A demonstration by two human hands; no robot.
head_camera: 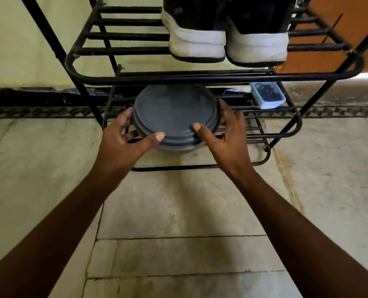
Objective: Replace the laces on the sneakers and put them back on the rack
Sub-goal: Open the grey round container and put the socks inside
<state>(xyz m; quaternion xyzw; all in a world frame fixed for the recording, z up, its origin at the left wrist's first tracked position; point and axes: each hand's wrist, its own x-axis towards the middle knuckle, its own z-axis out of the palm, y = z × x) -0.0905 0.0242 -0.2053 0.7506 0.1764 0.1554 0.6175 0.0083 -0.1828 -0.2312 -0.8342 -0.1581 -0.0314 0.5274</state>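
Two black sneakers with white soles, the left sneaker (197,33) and the right sneaker (258,35), stand heels toward me on the upper shelf of a black metal rack (122,77). Their laces are hidden. On the lower shelf sits a round dark grey lidded container (174,112). My left hand (125,138) grips its left side with the thumb on the lid. My right hand (224,134) holds its right side, thumb also on the lid.
A small pale blue box (267,95) holding dark coiled items rests on the lower shelf at the right. The rack stands against a pale yellow wall, with an orange door (333,39) behind it on the right. Beige stone floor (178,211) stretches toward me.
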